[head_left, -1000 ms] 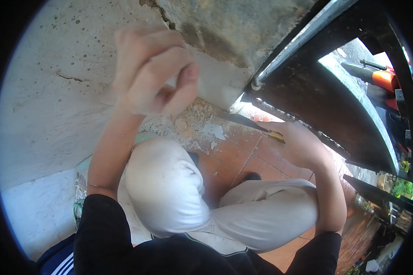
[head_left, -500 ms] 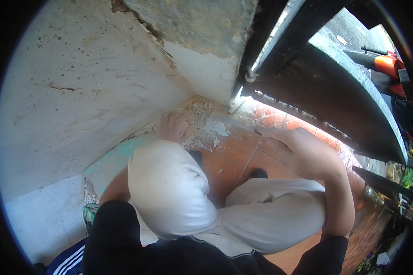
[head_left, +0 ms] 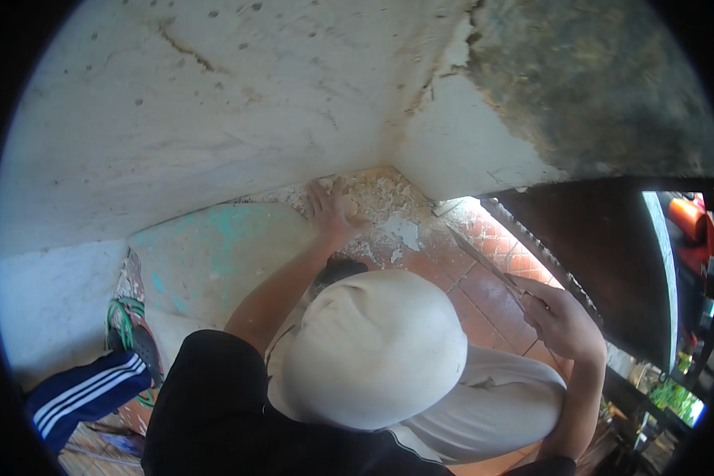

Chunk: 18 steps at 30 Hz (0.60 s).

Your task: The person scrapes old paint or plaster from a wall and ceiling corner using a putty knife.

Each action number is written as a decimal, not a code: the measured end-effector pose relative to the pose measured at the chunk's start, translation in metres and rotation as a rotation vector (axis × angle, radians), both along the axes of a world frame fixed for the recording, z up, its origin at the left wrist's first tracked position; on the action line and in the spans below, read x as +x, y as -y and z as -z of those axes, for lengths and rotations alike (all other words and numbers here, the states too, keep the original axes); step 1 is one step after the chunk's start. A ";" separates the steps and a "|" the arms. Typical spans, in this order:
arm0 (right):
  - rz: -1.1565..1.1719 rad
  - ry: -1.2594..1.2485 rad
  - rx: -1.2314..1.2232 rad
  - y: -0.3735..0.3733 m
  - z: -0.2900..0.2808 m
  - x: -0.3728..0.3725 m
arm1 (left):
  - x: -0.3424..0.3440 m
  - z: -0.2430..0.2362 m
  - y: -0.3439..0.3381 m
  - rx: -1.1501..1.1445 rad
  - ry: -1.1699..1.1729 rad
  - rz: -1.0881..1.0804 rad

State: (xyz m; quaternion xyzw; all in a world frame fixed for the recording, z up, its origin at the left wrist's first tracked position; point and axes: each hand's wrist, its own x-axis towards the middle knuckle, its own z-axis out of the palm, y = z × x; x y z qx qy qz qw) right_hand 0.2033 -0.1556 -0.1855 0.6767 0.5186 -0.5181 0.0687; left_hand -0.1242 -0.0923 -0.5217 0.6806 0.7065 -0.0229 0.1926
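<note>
My left hand (head_left: pixel 329 210) rests with its fingers spread on crumbled plaster flakes (head_left: pixel 385 194) along the foot of the wall. In my right hand (head_left: pixel 559 317) is a long, flat, blade-like tool (head_left: pixel 480 258), gripped at its near end. Its narrow tip points far-left, toward the flakes and the wall corner. From this angle I cannot tell whether the tip touches the floor. Pale peeled patches (head_left: pixel 401 230) lie on the reddish tiles (head_left: pixel 492 297) between my hands.
My knee in pale trousers (head_left: pixel 373 349) fills the middle. A stained white wall (head_left: pixel 214 119) rises ahead; a dark gate panel (head_left: pixel 595 262) stands at right. At left are a turquoise-stained slab (head_left: pixel 214 238), green cord (head_left: pixel 123 313) and striped navy cloth (head_left: pixel 87 393).
My view has turned, shifting the wall corner rightward. My right hand has drawn back from the corner, and the tool now shows plainly. More of my left hand and forearm is visible.
</note>
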 end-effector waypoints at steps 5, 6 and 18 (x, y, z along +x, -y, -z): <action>0.041 0.021 -0.037 -0.012 0.002 -0.003 | 0.008 0.012 -0.005 0.047 0.018 0.041; 0.042 0.026 -0.036 -0.013 0.001 -0.004 | 0.011 0.017 -0.004 0.128 0.100 0.085; -0.006 0.035 0.005 -0.012 0.013 0.007 | 0.065 0.036 -0.014 0.247 0.333 0.087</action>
